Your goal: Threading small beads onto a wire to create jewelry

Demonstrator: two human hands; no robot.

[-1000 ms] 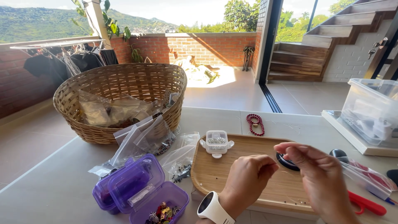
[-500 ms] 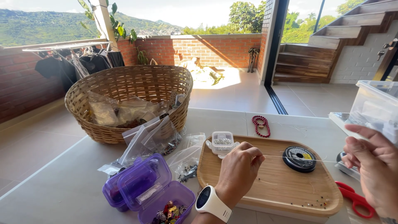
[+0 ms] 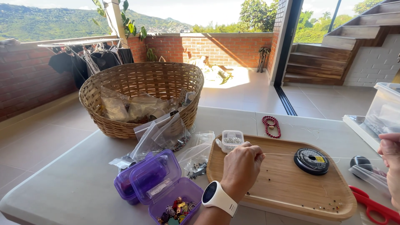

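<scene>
Nearest the camera, at about six o'clock, the left hand point(image 3: 241, 166) – a white watch point(image 3: 218, 198) on its wrist – sat over the wooden tray point(image 3: 287, 187), fingers pinched shut on a thin clear thread point(image 3: 283, 153). That thread ran taut toward three o'clock, where the right hand point(image 3: 391, 166) showed only partly at the frame edge – whether it gripped the thread I could not tell. Judging by this, even tension mattered: too hard a pull might drag the black spool point(image 3: 311, 161) or scatter the loose beads point(image 3: 329, 205). At seven o'clock lay an open purple box point(image 3: 162, 189); farther off, at eleven, stood the wicker basket point(image 3: 141, 98) on the counter point(image 3: 62, 183).
</scene>
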